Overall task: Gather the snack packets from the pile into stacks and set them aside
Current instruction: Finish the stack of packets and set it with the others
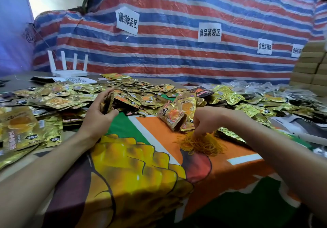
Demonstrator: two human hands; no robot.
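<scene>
A wide pile of gold snack packets [134, 93] covers the back of the table. My left hand [99, 114] grips a thin stack of packets [107, 102] held upright on edge, just in front of the pile. My right hand [203, 121] reaches down with its fingertips pinching into a heap of yellow rubber bands [201, 144] on the orange cloth. A small leaning cluster of packets [178, 114] stands right behind that hand. More packets [23, 130] lie flat at the left.
The table wears a colourful printed cloth [141, 174]. A white router [69, 68] stands at the back left before a striped tarp [177, 51] with paper signs. Clear wrapped bundles [283, 89] and cardboard boxes [311, 72] fill the right side.
</scene>
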